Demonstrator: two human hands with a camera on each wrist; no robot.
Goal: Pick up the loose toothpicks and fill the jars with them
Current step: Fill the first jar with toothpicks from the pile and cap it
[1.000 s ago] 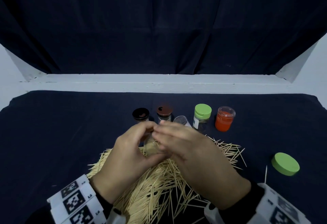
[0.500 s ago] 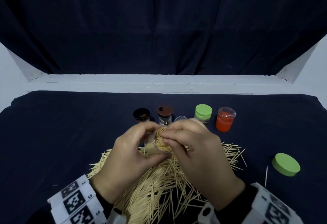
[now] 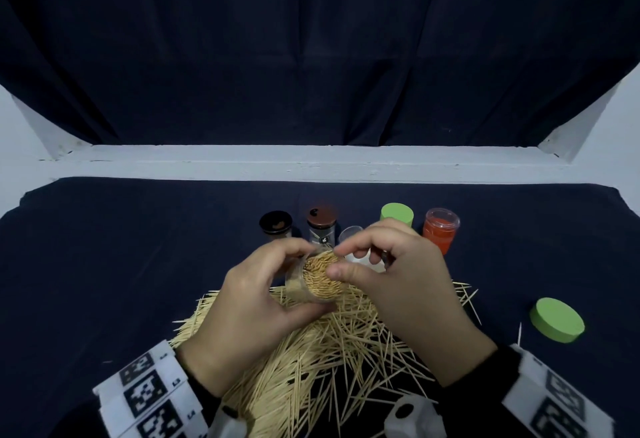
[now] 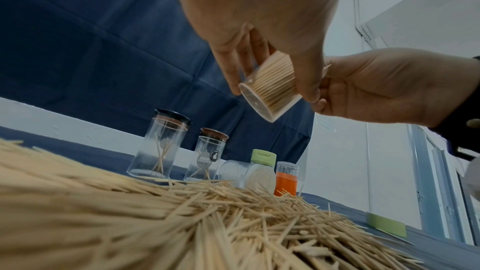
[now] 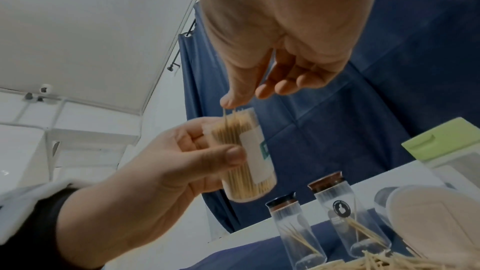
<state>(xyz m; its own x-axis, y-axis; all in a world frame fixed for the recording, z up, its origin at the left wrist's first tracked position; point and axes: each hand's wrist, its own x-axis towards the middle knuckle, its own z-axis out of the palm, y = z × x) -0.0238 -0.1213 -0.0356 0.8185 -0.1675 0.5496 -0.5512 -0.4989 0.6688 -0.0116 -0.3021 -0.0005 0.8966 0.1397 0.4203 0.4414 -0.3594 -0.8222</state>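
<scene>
We are looking at a dark navy curtain [image 3: 311, 49] hanging in folds behind a pale ledge [image 3: 294, 160]. Below the ledge, a dark cloth [image 3: 104, 247] is covering the table. Beside the curtain, white walls [image 4: 428, 28] are showing, and above it a white ceiling [image 5: 91, 28] is catching soft light.

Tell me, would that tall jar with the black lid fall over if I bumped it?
Probably yes. The black-lidded jar looks tall and narrow, and only a few toothpicks stand inside, so it is likely light. Once down, its round body might roll across the dark cloth.
</scene>
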